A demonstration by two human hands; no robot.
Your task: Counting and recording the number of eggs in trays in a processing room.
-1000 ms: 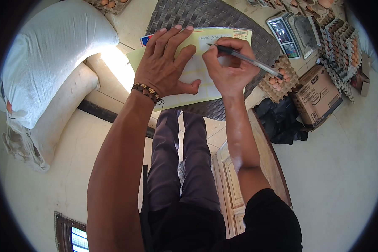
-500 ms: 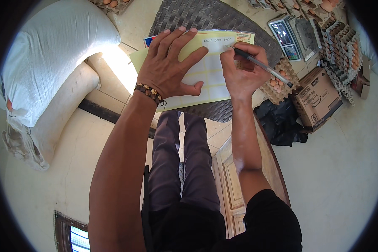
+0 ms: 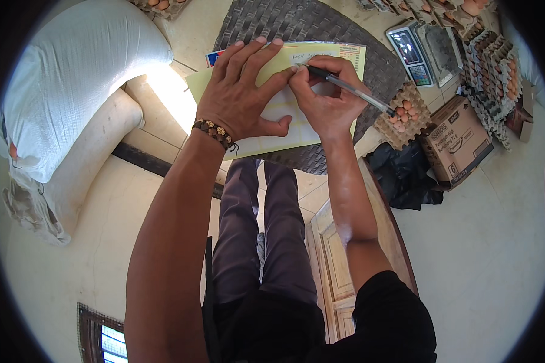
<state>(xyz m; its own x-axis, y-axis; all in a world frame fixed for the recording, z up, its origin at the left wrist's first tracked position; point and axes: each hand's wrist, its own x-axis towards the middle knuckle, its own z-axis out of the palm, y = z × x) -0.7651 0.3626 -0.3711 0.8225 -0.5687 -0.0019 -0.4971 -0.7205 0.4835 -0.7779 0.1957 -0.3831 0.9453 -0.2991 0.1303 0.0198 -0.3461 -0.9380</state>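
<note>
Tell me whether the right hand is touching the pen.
Touching. The head view shows it plainly: the right hand grips the pen near its writing end, with the rear of the barrel slanting out to the right.

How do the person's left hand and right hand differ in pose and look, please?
The left hand is spread with its fingers apart, while the right hand is curled around a pen. The left hand has a beaded bracelet at its wrist; the right hand has none. Both are over the same yellow-edged sheet.
</note>
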